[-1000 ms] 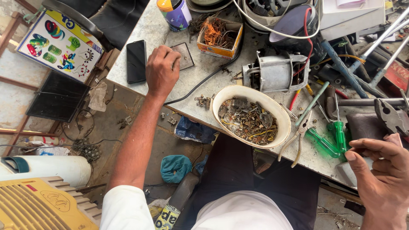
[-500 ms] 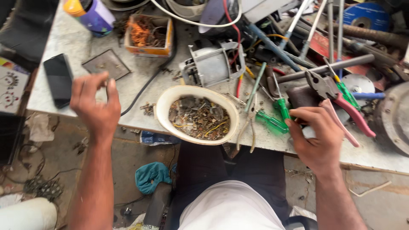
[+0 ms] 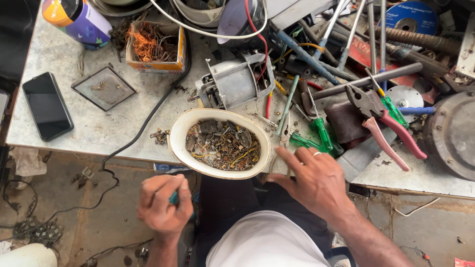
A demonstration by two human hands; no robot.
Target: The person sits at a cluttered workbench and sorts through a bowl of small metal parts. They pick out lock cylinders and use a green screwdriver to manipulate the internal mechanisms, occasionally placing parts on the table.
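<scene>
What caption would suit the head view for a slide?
At a cluttered workbench, left hand grips a small teal-handled tool; right hand rests beside a white oval bowl of mixed screws.

Pale stone worktop (image 3: 99, 133), dusty concrete floor (image 3: 64, 198), daylight.

My left hand (image 3: 163, 205) grips something teal. Beside my right hand (image 3: 316, 180) sit a cream bowl (image 3: 180, 143) of rusty brown scrap, green-handled screwdrivers (image 3: 321, 136) and red-handled pliers (image 3: 386, 131).
</scene>
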